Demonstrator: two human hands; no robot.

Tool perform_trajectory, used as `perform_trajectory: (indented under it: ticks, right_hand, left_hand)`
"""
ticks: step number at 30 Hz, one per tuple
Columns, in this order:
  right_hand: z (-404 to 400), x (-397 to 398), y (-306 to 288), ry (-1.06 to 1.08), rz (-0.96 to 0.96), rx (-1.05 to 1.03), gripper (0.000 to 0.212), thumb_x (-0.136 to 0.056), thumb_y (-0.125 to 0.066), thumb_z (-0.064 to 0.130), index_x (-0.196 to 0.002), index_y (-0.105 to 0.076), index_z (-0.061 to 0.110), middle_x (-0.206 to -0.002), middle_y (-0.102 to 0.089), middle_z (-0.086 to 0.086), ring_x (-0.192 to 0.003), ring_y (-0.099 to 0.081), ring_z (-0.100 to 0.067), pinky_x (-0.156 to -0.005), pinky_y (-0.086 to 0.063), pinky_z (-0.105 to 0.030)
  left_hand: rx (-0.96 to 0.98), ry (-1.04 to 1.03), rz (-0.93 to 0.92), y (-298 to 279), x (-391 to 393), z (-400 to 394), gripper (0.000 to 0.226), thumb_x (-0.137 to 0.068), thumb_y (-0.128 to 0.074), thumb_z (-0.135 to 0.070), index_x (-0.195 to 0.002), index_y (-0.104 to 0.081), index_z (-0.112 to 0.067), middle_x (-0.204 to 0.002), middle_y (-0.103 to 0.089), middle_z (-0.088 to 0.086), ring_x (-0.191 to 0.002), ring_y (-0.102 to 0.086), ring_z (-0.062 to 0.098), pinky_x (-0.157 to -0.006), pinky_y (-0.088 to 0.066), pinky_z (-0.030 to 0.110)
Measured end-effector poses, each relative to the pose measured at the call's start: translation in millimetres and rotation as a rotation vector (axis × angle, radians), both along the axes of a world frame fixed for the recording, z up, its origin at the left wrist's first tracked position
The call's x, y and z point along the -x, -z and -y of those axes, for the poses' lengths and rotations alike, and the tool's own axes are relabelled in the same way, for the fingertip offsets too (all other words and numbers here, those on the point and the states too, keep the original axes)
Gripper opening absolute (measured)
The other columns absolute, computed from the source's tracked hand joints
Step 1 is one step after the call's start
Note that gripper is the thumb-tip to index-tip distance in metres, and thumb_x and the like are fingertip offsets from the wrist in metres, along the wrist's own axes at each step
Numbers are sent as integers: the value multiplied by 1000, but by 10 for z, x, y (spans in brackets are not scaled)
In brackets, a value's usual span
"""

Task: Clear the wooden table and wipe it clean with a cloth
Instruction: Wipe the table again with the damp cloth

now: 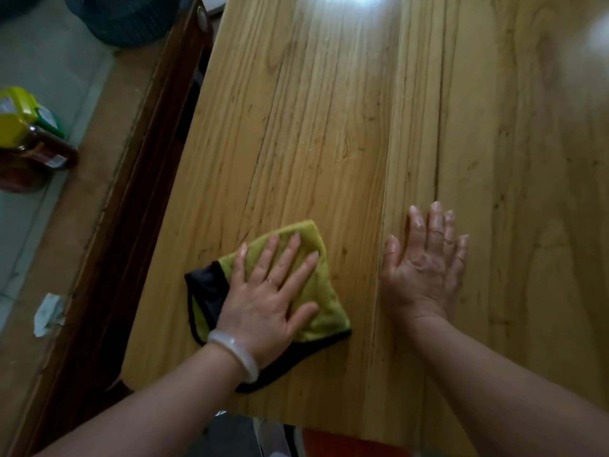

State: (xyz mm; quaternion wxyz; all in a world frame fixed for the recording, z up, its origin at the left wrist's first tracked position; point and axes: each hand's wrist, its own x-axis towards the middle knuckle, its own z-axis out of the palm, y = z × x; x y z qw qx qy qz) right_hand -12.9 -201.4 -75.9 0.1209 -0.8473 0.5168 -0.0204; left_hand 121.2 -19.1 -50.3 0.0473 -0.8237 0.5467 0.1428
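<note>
Table: wooden table (329,127), pale planks with the grain running away from the camera; a bright glare lay on its far end.
Cloth: yellow-green cloth (316,311) with a black border, one dark corner folded out at its left side; it lay flat on the table near the near edge, toward the left side of the top.
Left hand: left hand (267,301) lay palm down on the cloth, fingers straight and spread, pressing it to the wood; nothing was curled round or pinched. A pale bangle (234,354) sat on that wrist.
Right hand: right hand (425,262) was just to the right of the cloth and apart from it, fingers straight and close together, holding nothing; the skin looked wet. Whether it touched the wood or hovered just above could not be told.
Bench: dark brown wooden rail (131,225) ran along the table's left side.
Floor items, left: brown jar (36,159) with yellow lid, beside other yellow and green containers; crumpled white paper (47,313); dark ribbed basket (125,18) at the top.
</note>
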Motion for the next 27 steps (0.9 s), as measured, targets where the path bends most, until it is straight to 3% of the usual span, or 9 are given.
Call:
perform_trajectory:
  ticks: [4, 8, 12, 16, 19, 22, 27]
  right_hand:
    - [8, -8, 13, -3, 6, 14, 63, -96, -20, 45, -154, -23, 20, -164, -8, -7, -151, 1, -23, -121, 2, -49]
    - [5, -1, 11, -3, 6, 7, 63, -96, -20, 45, -154, -22, 20, -164, -8, -7, -151, 2, -23, -121, 1, -50]
    - [8, -5, 4, -7, 13, 7, 63, -96, -22, 45, -154, -23, 20, -164, -9, -7, -151, 2, -23, -121, 0, -51]
    - [3, -6, 12, -2, 21, 21, 63, -95, -24, 44, -153, -26, 19, -163, -12, -9, -151, -1, -24, -120, 0, -51]
    - [-2, 0, 24, -3, 11, 41, 63, -94, -24, 43, -153, -27, 18, -163, -14, -10, -151, -3, -25, -120, -2, -51]
    - [0, 8, 40, -9, 19, 49, 63, -94, -25, 42, -152, -29, 18, -162, -16, -10, -150, -5, -26, -120, -4, -53]
    - [10, 12, 58, -9, 25, 65, 62, -94, -29, 43, -151, -30, 17, -161, -18, -11, -150, -9, -27, -119, -8, -54]
  left_hand:
    - [-3, 77, -24, 12, -202, -129, 68, -92, -16, -66, -150, -14, -31, -159, -4, -2, -146, -4, 22, -113, -14, 55]
    - [8, -168, -10, 12, -429, 245, 70, -88, -7, -68, -150, -1, -35, -158, 11, -7, -145, 12, 15, -117, -1, 49]
    - [11, -448, 28, 65, -550, 949, 68, -88, -4, -65, -147, 13, -36, -155, 24, -5, -143, 22, 18, -115, 6, 53]
    - [4, -520, 1, 80, -456, 1523, 67, -92, -7, -62, -148, 14, -33, -155, 25, -1, -142, 22, 24, -112, 6, 58]
    - [17, -366, 0, 57, -394, 1596, 66, -91, -6, -63, -146, 17, -34, -154, 27, -3, -141, 25, 23, -111, 10, 59]
    - [12, -80, 16, 10, -416, 1322, 67, -89, -4, -66, -146, 18, -37, -154, 26, -5, -141, 25, 21, -113, 9, 57]
    - [11, 237, 36, 21, -583, 719, 69, -91, -11, -68, -150, 1, -34, -159, 7, -4, -146, 10, 22, -115, -1, 55]
